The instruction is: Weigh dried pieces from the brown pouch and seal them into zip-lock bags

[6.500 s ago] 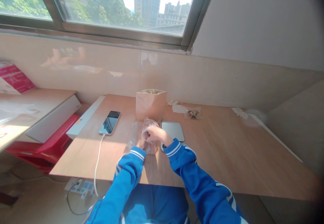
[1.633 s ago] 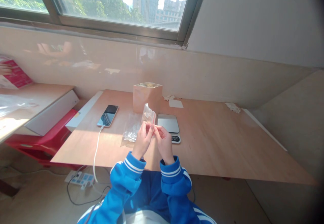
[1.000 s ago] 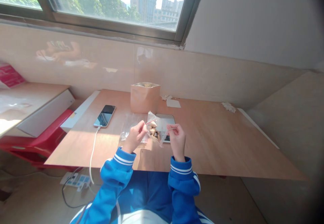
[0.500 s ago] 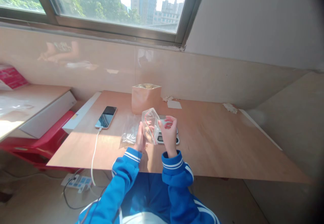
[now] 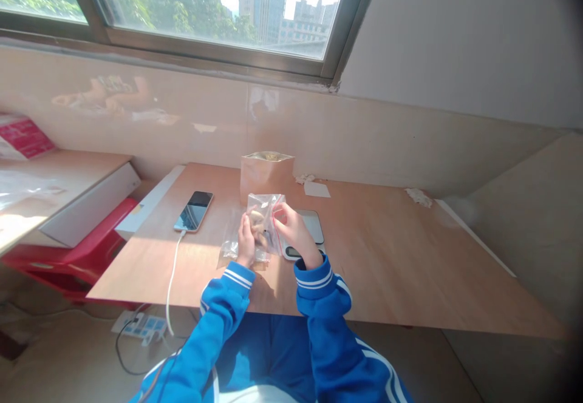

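A small clear zip bag [image 5: 264, 216] with pale and brown pieces inside is held up between both hands, just above the wooden table [image 5: 387, 257]. My left hand [image 5: 246, 244] grips its lower left side. My right hand [image 5: 293, 231] pinches its right edge by the red zip strip. More clear bags [image 5: 233, 244] lie flat under the left hand. A small white scale [image 5: 312, 228] sits just behind my right hand. An open brown paper pouch [image 5: 266, 175] stands beyond the bag.
A phone [image 5: 196, 210] on a white cable lies left of the bags. Paper scraps [image 5: 317, 189] and a crumpled tissue [image 5: 418, 196] sit near the wall. A second table [image 5: 59, 178] and a red stool [image 5: 68, 254] stand at the left.
The zip bag was stretched wide between both hands a second ago; the hands have come together, and the bag now stands upright, lower and nearer the table.
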### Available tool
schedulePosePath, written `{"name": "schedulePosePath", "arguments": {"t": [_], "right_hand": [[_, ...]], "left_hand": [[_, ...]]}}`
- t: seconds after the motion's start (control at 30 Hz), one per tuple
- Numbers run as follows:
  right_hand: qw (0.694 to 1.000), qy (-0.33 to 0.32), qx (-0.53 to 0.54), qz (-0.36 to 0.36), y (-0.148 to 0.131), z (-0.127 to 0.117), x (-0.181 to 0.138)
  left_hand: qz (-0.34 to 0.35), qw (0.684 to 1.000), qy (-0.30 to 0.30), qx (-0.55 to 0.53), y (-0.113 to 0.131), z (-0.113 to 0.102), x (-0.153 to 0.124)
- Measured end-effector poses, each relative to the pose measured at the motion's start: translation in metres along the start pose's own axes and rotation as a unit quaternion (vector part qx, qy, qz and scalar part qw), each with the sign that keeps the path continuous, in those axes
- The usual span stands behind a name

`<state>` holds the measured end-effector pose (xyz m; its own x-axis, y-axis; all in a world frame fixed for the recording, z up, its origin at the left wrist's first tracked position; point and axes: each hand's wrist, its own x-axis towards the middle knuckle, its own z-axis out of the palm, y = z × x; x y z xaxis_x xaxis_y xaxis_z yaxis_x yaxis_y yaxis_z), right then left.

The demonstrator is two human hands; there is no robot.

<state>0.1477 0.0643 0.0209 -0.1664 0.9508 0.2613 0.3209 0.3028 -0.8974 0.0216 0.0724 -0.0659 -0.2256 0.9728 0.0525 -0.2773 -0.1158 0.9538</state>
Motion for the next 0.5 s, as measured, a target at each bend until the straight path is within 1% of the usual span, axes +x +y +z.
{"name": "schedulePosePath", "arguments": {"t": [0.1, 0.13, 0.2, 0.27, 0.37, 0.5], "right_hand": [[0.996, -0.065, 0.054, 0.005, 0.005, 0.003, 0.005], [0.993, -0.086, 0.078, 0.003, 0.008, 0.005, 0.006], [0.988, -0.107, 0.111, -0.009, 0.016, 0.009, 0.008], [0.989, -0.106, 0.099, -0.013, 0.025, 0.013, 0.01], [0.993, -0.102, 0.054, 0.002, 0.035, 0.017, 0.009], [0.996, -0.072, 0.044, 0.012, 0.04, 0.02, 0.004]], "left_hand": [[0.017, 0.999, -0.027, 0.024, 0.002, 0.0, 0.001], [0.019, 0.999, -0.03, 0.034, 0.002, 0.0, 0.002], [0.02, 0.998, -0.025, 0.054, -0.002, -0.002, 0.005], [0.018, 0.997, -0.011, 0.071, -0.006, -0.003, 0.007], [0.01, 0.996, 0.016, 0.085, -0.01, -0.004, 0.011], [-0.019, 0.994, 0.056, 0.097, -0.015, -0.004, 0.017]]}}
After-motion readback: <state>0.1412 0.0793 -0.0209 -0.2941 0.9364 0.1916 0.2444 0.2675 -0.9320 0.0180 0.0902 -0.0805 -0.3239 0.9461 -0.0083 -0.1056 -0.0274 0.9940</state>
